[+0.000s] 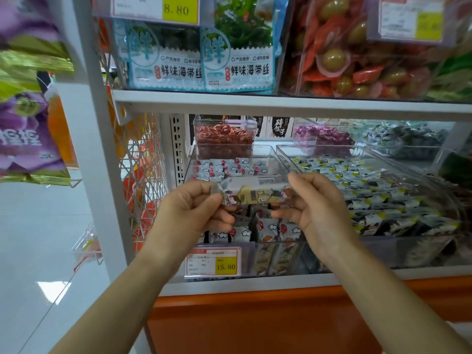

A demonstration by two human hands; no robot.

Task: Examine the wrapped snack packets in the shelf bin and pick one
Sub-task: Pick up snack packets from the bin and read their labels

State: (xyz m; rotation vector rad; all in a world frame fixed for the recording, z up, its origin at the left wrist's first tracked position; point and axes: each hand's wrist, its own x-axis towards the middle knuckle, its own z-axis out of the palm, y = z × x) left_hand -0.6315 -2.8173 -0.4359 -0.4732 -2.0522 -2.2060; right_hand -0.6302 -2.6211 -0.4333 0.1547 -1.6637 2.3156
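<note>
A white metal shop shelf (281, 104) on an orange base (255, 323) fills the view, with a pale glossy floor to the left and purple and green snack bags (23, 129) hanging at the left edge beside a white wire rack (143, 162). On the lower shelf stands a clear plastic bin (268, 146) full of small wrapped snack packets (265, 227), white with red and cloud-like prints, some upright against the front wall. A price tag (214, 261) reading 15.80 is fixed to the bin's front. Just above the bin, the person holds one longer wrapped packet (255, 194) level, stretched between both hands, its printed side facing the camera. The left hand (194, 208) pinches the packet's left end between thumb and curled fingers. The right hand (314, 208) grips the right end, thumb on top and a finger reaching along beneath it. Both bare forearms rise from the bottom of the view. Just beside this bin on the right is a second clear bin (332, 146) of black, white and yellow packets. Behind them sit a clear box of red wrapped sweets (224, 134) and another of purple ones (321, 135). On the shelf above stand blue-and-white seaweed packs (237, 52) with green contents shown on them, under a tag marked 8.80 (180, 8), and to their right a clear box of red-wrapped pieces with olive-coloured balls (357, 60).
</note>
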